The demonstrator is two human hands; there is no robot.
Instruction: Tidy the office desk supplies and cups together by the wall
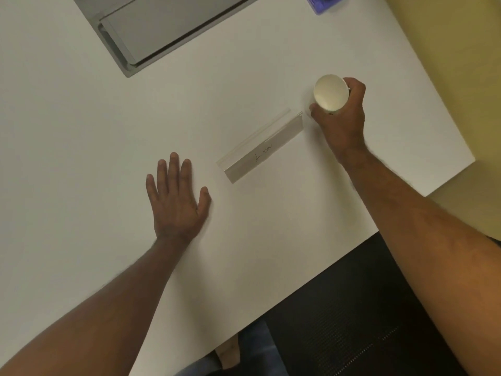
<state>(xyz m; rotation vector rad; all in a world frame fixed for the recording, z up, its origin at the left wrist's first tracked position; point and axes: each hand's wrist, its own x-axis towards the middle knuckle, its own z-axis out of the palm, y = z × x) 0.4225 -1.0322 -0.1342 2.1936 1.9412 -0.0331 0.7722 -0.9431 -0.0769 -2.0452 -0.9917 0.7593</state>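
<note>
**Cup in hand, wall side yet to reach**

One paper cup [330, 93] sits upright near the right edge of the white desk [81, 131], mouth up and looking empty; the right hand [343, 115] wraps it from the side, fingers and thumb curled round the wall of the cup; whether the base is on the desk or just off it, I cannot tell. Just beside it, toward the middle, lies one clear name stand [261, 146] with a handwritten card in it, its near corner close to the thumb but apart from it. The left hand [176, 199] lies flat on the desk, fingers straight and spread, holding nothing; it is near the stand's other end, not touching.

Risks from here, as I judge them: a thin paper cup squeezed too hard could buckle and slip; a low sweep toward the middle could clip the stand and knock it askew; any liquid hidden below the rim could spill if it tilts.

Further out: one grey cable hatch [162, 31] set in the desk at the top; one purple object [320, 4] at the top edge, cut off, too little showing to name; one dark chair [352, 308] below the desk edge.
</note>
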